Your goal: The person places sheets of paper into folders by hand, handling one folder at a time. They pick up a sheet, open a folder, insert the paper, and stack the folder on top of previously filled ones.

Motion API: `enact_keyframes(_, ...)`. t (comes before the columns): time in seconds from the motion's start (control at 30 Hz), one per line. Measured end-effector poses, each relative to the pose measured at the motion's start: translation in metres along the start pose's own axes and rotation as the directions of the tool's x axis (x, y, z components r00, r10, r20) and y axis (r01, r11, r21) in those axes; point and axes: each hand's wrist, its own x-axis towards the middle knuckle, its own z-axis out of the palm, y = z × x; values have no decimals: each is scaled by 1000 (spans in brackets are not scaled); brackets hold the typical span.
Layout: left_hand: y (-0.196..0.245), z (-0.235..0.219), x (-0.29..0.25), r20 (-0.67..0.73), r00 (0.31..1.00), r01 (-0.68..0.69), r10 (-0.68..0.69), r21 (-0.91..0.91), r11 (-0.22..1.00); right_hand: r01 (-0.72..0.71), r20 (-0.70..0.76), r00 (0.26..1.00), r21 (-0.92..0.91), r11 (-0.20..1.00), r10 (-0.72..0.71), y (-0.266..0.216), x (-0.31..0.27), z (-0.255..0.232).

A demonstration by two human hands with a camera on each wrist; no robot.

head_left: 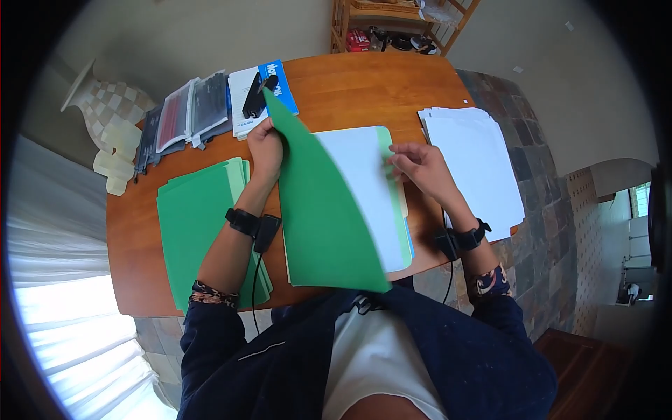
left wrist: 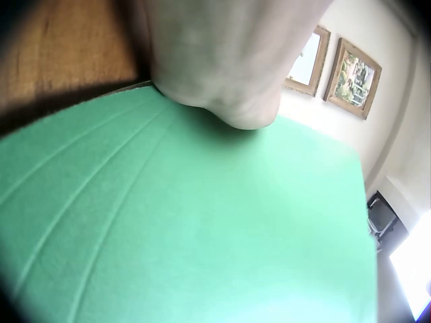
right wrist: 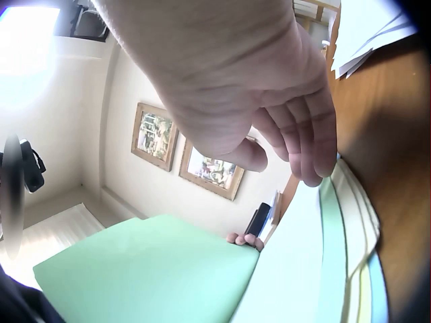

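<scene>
A green file folder (head_left: 315, 203) lies in front of the person with its cover raised and curved. My left hand (head_left: 267, 150) grips that cover near its far left edge; in the right wrist view its fingertips (right wrist: 245, 239) curl over the edge. White paper (head_left: 360, 175) lies inside the folder. My right hand (head_left: 423, 169) hovers at the folder's right edge, fingers loosely bent and holding nothing. Below those fingers, in the right wrist view, are the layered tabbed edges (right wrist: 350, 229) of a stack in green, cream, yellow and blue.
Green folders (head_left: 199, 210) are stacked at the left. A pile of white paper (head_left: 472, 164) sits at the right table edge. Toward the back left are a black stapler (head_left: 255, 101), a blue-and-white notebook (head_left: 285, 87), zip pouches (head_left: 192, 112) and a checkered vase (head_left: 112, 105).
</scene>
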Motion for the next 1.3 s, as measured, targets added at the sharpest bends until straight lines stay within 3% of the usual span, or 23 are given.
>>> enact_keyframes(0.03, -16, -11, 7, 30, 999, -22, 26, -109, 994, -28, -18, 999, -34, 999, 27, 6, -6, 0)
enact_keyframes(0.07, -32, -25, 16, 171, 976, -76, 132, -298, 952, -34, -18, 999, -33, 999, 33, 7, -12, 0)
enact_keyframes(0.13, 12, -19, -9, 244, 966, -7, 91, -326, 945, -152, 27, 988, -86, 985, 155, 7, -21, 1)
enact_keyframes(0.17, 13, -29, -7, 374, 925, 64, 65, -323, 944, -156, 23, 987, -81, 984, 158, 6, -23, 3)
enact_keyframes(0.27, 7, -32, -10, 357, 934, 142, -14, -336, 931, -191, 6, 981, -68, 979, 192, 2, -31, 9)
enact_keyframes(0.4, 11, -32, -8, 397, 918, 126, 18, -335, 934, -235, 73, 967, -114, 965, 244, -11, -33, 18)
enact_keyframes(0.47, 13, -31, -11, 352, 935, 62, 37, -266, 962, -243, 77, 964, -130, 961, 254, -15, -34, 22)
enact_keyframes(0.63, 10, -33, -7, 399, 914, 49, 76, -294, 955, -256, 144, 957, 13, 967, 251, -16, -41, 30)
enact_keyframes(0.7, 15, -33, -6, 427, 900, 41, 89, -287, 957, -263, 124, 958, 11, 965, 259, -18, -45, 30)
enact_keyframes(0.77, 18, -34, -8, 390, 920, 133, -29, -243, 961, -273, 102, 957, 11, 962, 271, -19, -49, 27)
enact_keyframes(0.87, 12, -34, -2, 404, 914, 68, 28, -222, 973, -305, 96, 949, 39, 952, 300, -16, -53, 23)
enact_keyframes(0.97, 12, -31, -7, 376, 920, -33, 113, -212, 977, -304, 116, 950, 134, 943, 289, -13, -56, 24)
enact_keyframes(1.1, 7, -32, -2, 420, 895, -41, 153, -263, 964, -323, 179, 944, 320, 890, 279, -9, -56, 29)
enact_keyframes(1.17, 8, -31, 0, 408, 909, 21, 84, -247, 969, -331, 200, 941, 377, 865, 272, -4, -54, 33)
enact_keyframes(1.23, 10, -26, -7, 373, 927, 56, 49, -268, 962, -402, 279, 914, 523, 751, 295, 0, -53, 36)
enact_keyframes(1.3, 6, -28, -9, 335, 942, 91, 11, -288, 953, -409, 315, 906, 474, 780, 283, 1, -53, 37)
